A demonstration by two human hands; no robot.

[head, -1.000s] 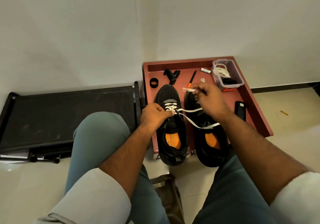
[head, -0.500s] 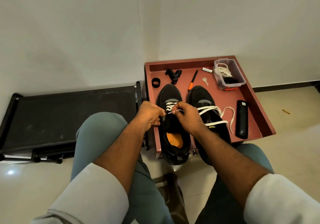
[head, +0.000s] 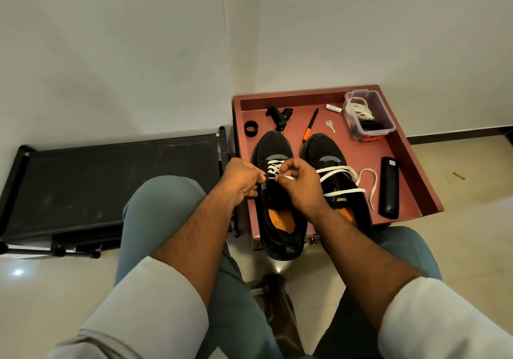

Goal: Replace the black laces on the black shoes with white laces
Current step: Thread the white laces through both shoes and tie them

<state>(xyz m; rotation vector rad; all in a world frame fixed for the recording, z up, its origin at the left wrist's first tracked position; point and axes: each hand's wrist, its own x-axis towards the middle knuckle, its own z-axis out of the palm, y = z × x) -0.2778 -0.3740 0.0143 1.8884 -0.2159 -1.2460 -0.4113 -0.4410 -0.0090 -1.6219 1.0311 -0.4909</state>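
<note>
Two black shoes with orange insoles stand side by side on a red tray. The left shoe has a white lace crossed through its front eyelets. My left hand grips the left side of this shoe at the eyelets. My right hand pinches the white lace at the shoe's middle. The lace's loose length drapes over the right shoe and ends on the tray floor.
On the tray lie a black ring, a black clip part, an orange-black pen, a key, a black remote and a clear box with white lace. A black rack stands left. My knees flank the tray.
My right hand came down from above the right shoe's toe to the left shoe's eyelets. The lace, held taut before, now lies slack over the right shoe.
</note>
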